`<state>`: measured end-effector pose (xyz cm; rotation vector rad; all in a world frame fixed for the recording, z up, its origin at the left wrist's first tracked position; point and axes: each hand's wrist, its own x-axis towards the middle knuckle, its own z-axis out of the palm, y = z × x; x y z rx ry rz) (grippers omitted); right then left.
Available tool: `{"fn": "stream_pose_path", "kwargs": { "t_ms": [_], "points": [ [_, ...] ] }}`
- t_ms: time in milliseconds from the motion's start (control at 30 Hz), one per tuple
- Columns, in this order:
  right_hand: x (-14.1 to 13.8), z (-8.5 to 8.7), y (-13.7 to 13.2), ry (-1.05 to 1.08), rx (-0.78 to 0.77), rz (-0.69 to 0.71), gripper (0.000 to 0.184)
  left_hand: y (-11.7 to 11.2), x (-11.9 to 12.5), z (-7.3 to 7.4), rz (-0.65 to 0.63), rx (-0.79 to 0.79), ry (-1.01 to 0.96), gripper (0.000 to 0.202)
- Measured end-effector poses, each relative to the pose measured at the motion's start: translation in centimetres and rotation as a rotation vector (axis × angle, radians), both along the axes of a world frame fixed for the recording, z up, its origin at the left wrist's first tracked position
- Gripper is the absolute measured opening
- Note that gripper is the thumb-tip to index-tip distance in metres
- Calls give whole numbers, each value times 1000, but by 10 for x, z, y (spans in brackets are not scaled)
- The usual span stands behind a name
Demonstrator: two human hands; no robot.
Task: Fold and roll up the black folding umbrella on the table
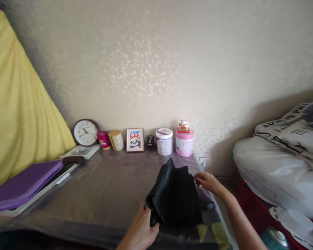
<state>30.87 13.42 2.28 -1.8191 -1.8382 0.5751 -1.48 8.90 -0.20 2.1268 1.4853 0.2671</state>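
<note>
A black, thin, creased sheet of folded material (176, 198) stands over the front right part of the covered table (101, 194), with pointed folds sticking up. Whether it is a bag or some other folded article, I cannot tell. My left hand (143, 227) is closed around its lower left corner, fingers partly hidden behind the bunched edge. At the upper right edge my right hand (205, 181) pinches the material between thumb and fingers.
Along the wall stand a round clock (86, 132), a pink can (104, 140), a yellowish jar (116, 140), a panda picture frame (135, 140), a white tub (164, 142) and a pink tub (184, 144) topped by a cat figurine (183, 125). Purple folders (28, 184) lie left; bulky bags (273, 170) right.
</note>
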Motion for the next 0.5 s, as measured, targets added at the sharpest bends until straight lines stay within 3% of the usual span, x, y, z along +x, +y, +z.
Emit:
{"fn": "stream_pose_path", "kwargs": {
  "t_ms": [100, 167, 233, 333, 500],
  "points": [
    [-15, 19, 0, -3, 220, -152, 21, -3, 3, -10, 35, 38, -48, 51],
    [-34, 38, -5, -5, 378, -158, 21, -4, 2, -12, 30, 38, -75, 46],
    [-59, 56, -12, -10, 465, -34, 22, -4, 0, -11, 30, 31, -84, 45],
    [-98, 71, -22, -86, 443, 205, 28, -5, -3, -9, 25, 39, -92, 48],
    [-131, 62, -24, -275, 392, 364, 39, -7, -8, -9, -25, 63, -145, 61]
  ]
}}
